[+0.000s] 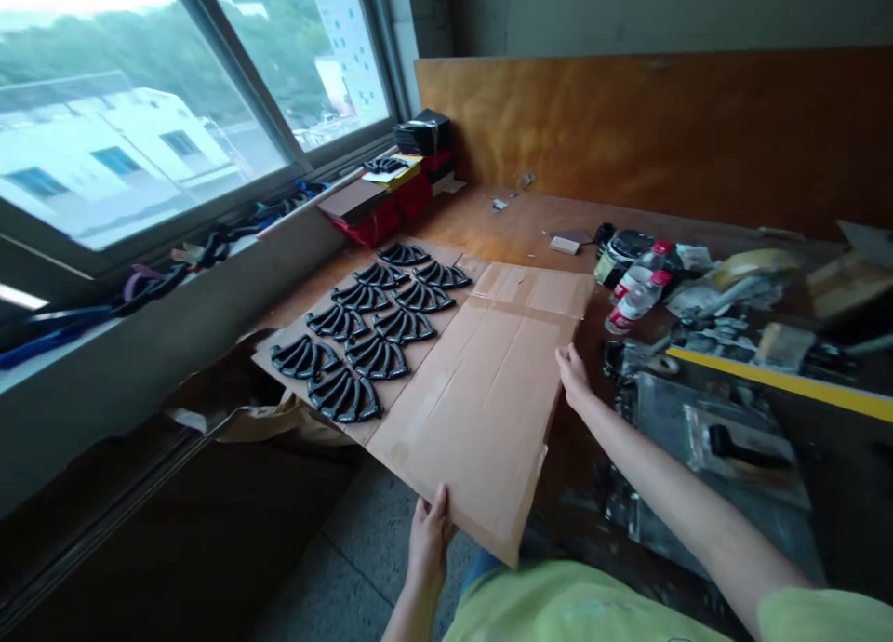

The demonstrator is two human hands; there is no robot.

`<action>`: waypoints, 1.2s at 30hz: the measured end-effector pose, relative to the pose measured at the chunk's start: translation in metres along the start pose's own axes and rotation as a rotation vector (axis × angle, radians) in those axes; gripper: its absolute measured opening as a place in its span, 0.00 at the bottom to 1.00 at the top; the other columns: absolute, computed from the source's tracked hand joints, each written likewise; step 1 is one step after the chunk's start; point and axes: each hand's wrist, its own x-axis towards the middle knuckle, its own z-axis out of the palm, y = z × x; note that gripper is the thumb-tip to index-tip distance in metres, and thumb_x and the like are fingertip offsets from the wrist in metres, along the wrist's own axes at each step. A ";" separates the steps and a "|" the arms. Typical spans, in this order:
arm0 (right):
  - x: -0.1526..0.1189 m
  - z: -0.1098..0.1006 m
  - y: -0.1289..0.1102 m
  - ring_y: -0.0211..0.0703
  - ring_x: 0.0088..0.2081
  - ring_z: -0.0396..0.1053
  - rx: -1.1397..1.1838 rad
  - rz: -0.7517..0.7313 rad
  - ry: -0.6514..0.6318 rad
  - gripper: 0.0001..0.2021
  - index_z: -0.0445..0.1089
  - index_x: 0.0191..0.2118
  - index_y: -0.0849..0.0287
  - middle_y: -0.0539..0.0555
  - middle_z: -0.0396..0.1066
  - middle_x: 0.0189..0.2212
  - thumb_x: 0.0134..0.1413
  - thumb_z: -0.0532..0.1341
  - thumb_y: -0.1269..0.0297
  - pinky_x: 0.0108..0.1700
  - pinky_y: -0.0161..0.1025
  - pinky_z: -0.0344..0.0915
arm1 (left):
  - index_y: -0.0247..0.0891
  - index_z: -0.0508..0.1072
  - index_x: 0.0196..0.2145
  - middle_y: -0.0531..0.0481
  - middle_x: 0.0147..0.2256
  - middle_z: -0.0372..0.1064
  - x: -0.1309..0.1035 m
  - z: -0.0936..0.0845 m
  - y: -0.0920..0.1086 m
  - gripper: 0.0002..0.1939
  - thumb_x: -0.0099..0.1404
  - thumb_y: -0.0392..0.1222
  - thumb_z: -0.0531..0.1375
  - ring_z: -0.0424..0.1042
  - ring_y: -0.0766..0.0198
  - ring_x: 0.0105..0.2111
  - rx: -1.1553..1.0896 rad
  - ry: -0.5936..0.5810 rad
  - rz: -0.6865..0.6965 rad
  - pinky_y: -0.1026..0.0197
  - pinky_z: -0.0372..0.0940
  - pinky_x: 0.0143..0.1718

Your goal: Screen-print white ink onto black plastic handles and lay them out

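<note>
A flat cardboard sheet lies partly on the wooden table, its near end jutting out past the table edge. My left hand grips the near edge, thumb on top and fingers underneath. At the right edge, my right hand is closed on the same sheet, its fingers partly hidden below. Several glossy black fan-shaped ribbed pieces lie in two rows on the left portion of the cardboard, away from both hands. Whether that portion is a separate sheet, I cannot tell.
Plastic bottles with red caps and a dark-lidded jar stand right of the cardboard. Beyond them lie a tape roll and a yellow strip. Red boxes sit by the window; a wooden board stands behind.
</note>
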 end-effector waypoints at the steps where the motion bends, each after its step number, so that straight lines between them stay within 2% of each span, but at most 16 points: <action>1: -0.014 -0.001 0.009 0.47 0.67 0.47 -0.006 0.028 0.001 0.31 0.56 0.64 0.66 0.64 0.52 0.66 0.60 0.56 0.53 0.66 0.43 0.45 | 0.43 0.68 0.38 0.47 0.41 0.73 0.001 0.005 -0.008 0.13 0.57 0.44 0.67 0.77 0.61 0.34 0.026 -0.034 -0.039 0.62 0.72 0.32; 3: -0.041 -0.006 0.021 0.48 0.67 0.47 -0.007 0.021 -0.041 0.31 0.60 0.62 0.67 0.64 0.52 0.66 0.57 0.59 0.54 0.67 0.45 0.43 | 0.43 0.67 0.37 0.48 0.40 0.73 0.000 0.016 -0.023 0.14 0.56 0.43 0.67 0.77 0.62 0.32 0.070 -0.085 -0.101 0.63 0.72 0.30; 7: -0.089 -0.042 0.023 0.47 0.63 0.58 0.006 -0.225 -0.156 0.24 0.67 0.56 0.60 0.59 0.63 0.60 0.55 0.60 0.57 0.65 0.49 0.52 | 0.42 0.64 0.37 0.50 0.39 0.72 -0.004 0.039 -0.052 0.14 0.58 0.40 0.67 0.77 0.65 0.32 0.100 -0.148 -0.134 0.61 0.73 0.34; 9: -0.111 -0.076 0.021 0.46 0.60 0.62 -0.071 -0.384 -0.153 0.20 0.69 0.55 0.57 0.57 0.66 0.57 0.58 0.59 0.60 0.63 0.50 0.55 | 0.41 0.64 0.39 0.50 0.39 0.72 -0.007 0.047 -0.068 0.14 0.59 0.38 0.66 0.76 0.66 0.32 0.111 -0.146 -0.139 0.59 0.73 0.36; 12: -0.131 -0.143 0.026 0.46 0.59 0.63 -0.279 -0.560 -0.051 0.17 0.70 0.54 0.54 0.57 0.68 0.56 0.61 0.56 0.64 0.63 0.51 0.58 | 0.40 0.63 0.39 0.50 0.38 0.72 -0.013 0.056 -0.090 0.14 0.60 0.37 0.65 0.76 0.66 0.31 0.129 -0.124 -0.148 0.57 0.74 0.37; 15: -0.130 -0.216 0.050 0.49 0.62 0.58 -0.499 -0.642 0.059 0.18 0.68 0.56 0.55 0.58 0.66 0.57 0.62 0.54 0.65 0.64 0.54 0.56 | 0.38 0.64 0.39 0.49 0.36 0.72 -0.019 0.057 -0.103 0.13 0.60 0.37 0.65 0.76 0.65 0.30 0.194 -0.115 -0.128 0.57 0.74 0.35; 17: -0.121 -0.256 0.075 0.52 0.64 0.54 -0.636 -0.677 0.074 0.20 0.65 0.59 0.56 0.58 0.62 0.60 0.62 0.55 0.64 0.65 0.56 0.54 | 0.36 0.65 0.37 0.48 0.32 0.72 -0.023 0.054 -0.103 0.13 0.59 0.39 0.65 0.75 0.64 0.26 0.324 -0.089 -0.115 0.58 0.73 0.31; 19: -0.109 -0.282 0.101 0.54 0.65 0.51 -0.749 -0.715 0.027 0.23 0.63 0.61 0.58 0.59 0.59 0.62 0.61 0.57 0.62 0.65 0.57 0.52 | 0.35 0.66 0.33 0.50 0.27 0.70 -0.030 0.051 -0.100 0.13 0.58 0.41 0.66 0.71 0.66 0.22 0.454 -0.018 -0.054 0.60 0.71 0.26; 22: -0.098 -0.302 0.130 0.55 0.65 0.53 -0.839 -0.799 -0.083 0.26 0.62 0.61 0.59 0.61 0.59 0.62 0.58 0.61 0.62 0.64 0.58 0.52 | 0.35 0.65 0.28 0.57 0.20 0.63 -0.049 0.066 -0.091 0.14 0.56 0.45 0.66 0.63 0.72 0.18 0.482 0.115 0.211 0.66 0.66 0.22; 23: -0.097 -0.305 0.134 0.55 0.64 0.54 -0.845 -0.829 -0.113 0.25 0.63 0.61 0.59 0.61 0.60 0.62 0.58 0.61 0.62 0.64 0.57 0.53 | 0.35 0.66 0.28 0.58 0.20 0.62 -0.060 0.079 -0.087 0.14 0.55 0.46 0.66 0.61 0.73 0.18 0.451 0.131 0.311 0.67 0.65 0.22; 25: -0.098 -0.313 0.134 0.54 0.63 0.57 -0.828 -0.879 -0.161 0.23 0.66 0.59 0.59 0.61 0.63 0.60 0.58 0.61 0.63 0.63 0.57 0.54 | 0.35 0.67 0.29 0.59 0.21 0.62 -0.087 0.123 -0.080 0.16 0.53 0.49 0.66 0.61 0.74 0.19 0.367 0.087 0.466 0.68 0.64 0.23; 28: -0.104 -0.334 0.125 0.52 0.60 0.62 -0.744 -0.926 -0.189 0.17 0.70 0.54 0.59 0.60 0.68 0.55 0.60 0.59 0.65 0.63 0.55 0.56 | 0.37 0.69 0.36 0.59 0.22 0.63 -0.140 0.217 -0.065 0.21 0.51 0.54 0.67 0.62 0.74 0.20 0.269 -0.190 0.580 0.69 0.63 0.24; 30: -0.104 -0.358 0.120 0.50 0.59 0.64 -0.668 -0.921 -0.170 0.16 0.72 0.53 0.58 0.59 0.70 0.54 0.61 0.57 0.65 0.62 0.54 0.57 | 0.39 0.70 0.44 0.59 0.23 0.63 -0.177 0.283 -0.052 0.25 0.54 0.57 0.65 0.62 0.74 0.21 0.224 -0.439 0.632 0.70 0.62 0.24; 32: -0.099 -0.387 0.122 0.50 0.57 0.65 -0.613 -0.850 -0.116 0.15 0.73 0.51 0.57 0.58 0.72 0.52 0.62 0.55 0.65 0.61 0.53 0.60 | 0.39 0.70 0.47 0.57 0.24 0.65 -0.209 0.337 -0.038 0.28 0.57 0.61 0.61 0.62 0.73 0.20 0.193 -0.640 0.626 0.68 0.63 0.24; 34: -0.090 -0.419 0.126 0.51 0.53 0.69 -0.591 -0.726 -0.051 0.15 0.74 0.49 0.56 0.58 0.74 0.48 0.61 0.55 0.64 0.56 0.52 0.65 | 0.38 0.72 0.46 0.56 0.22 0.63 -0.231 0.370 -0.029 0.29 0.59 0.64 0.57 0.61 0.72 0.19 0.213 -0.746 0.608 0.68 0.62 0.22; 36: -0.080 -0.450 0.130 0.52 0.46 0.73 -0.562 -0.595 0.045 0.14 0.76 0.45 0.57 0.58 0.77 0.43 0.59 0.56 0.63 0.50 0.51 0.69 | 0.36 0.74 0.44 0.55 0.21 0.64 -0.240 0.379 -0.027 0.30 0.60 0.66 0.55 0.61 0.72 0.19 0.237 -0.755 0.650 0.69 0.61 0.21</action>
